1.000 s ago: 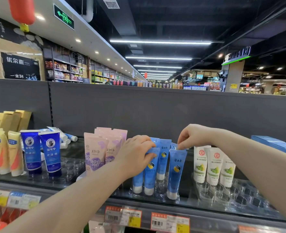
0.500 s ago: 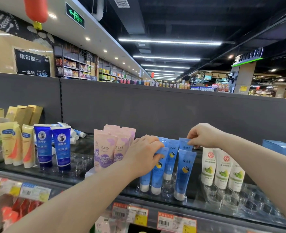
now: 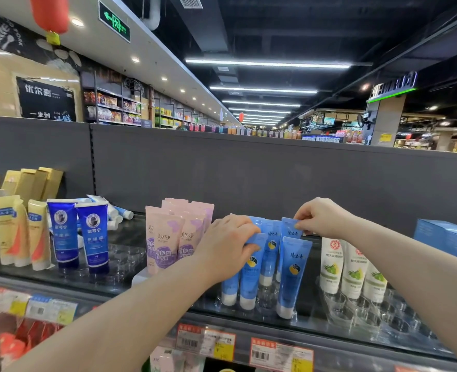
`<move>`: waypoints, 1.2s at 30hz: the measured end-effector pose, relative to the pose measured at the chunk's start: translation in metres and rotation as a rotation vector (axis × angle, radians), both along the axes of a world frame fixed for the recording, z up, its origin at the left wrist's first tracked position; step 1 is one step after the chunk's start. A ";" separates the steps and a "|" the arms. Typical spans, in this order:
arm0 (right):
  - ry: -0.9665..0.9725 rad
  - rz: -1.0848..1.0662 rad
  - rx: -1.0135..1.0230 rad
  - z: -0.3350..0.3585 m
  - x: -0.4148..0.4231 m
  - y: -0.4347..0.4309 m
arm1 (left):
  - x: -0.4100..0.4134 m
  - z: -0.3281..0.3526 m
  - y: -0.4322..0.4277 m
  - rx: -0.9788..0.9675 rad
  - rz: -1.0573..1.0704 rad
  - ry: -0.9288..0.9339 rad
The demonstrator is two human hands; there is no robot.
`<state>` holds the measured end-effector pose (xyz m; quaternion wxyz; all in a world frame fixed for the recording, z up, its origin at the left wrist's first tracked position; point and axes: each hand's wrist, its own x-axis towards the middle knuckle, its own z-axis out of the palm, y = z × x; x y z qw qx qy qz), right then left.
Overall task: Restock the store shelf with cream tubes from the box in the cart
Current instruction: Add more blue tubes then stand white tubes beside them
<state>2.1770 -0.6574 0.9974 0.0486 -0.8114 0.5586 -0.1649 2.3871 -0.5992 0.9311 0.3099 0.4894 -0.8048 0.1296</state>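
Note:
Several light blue cream tubes (image 3: 293, 275) stand cap-down in a clear holder on the dark shelf (image 3: 120, 275) in front of me. My left hand (image 3: 227, 242) grips the top of a blue tube (image 3: 251, 275) at the left of the group, fingers curled over its flat end. My right hand (image 3: 321, 217) pinches the top edge of a blue tube (image 3: 291, 229) in the back row. The box and the cart are out of view.
Pink tubes (image 3: 168, 237) stand left of the blue ones, white tubes with a green print (image 3: 353, 269) to the right. Dark blue tubes (image 3: 93, 232) and yellow tubes (image 3: 10, 232) fill the far left. A blue box (image 3: 447, 240) lies at the right. Price tags (image 3: 281, 355) line the shelf edge.
My head has shifted so the shelf slides right in view. Both hands stay on the blue tubes; my right hand now pinches the top of a back-row tube that shows more clearly.

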 end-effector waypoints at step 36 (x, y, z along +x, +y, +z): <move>0.104 0.062 0.009 0.005 -0.008 0.031 | 0.006 -0.001 0.007 0.032 0.030 0.013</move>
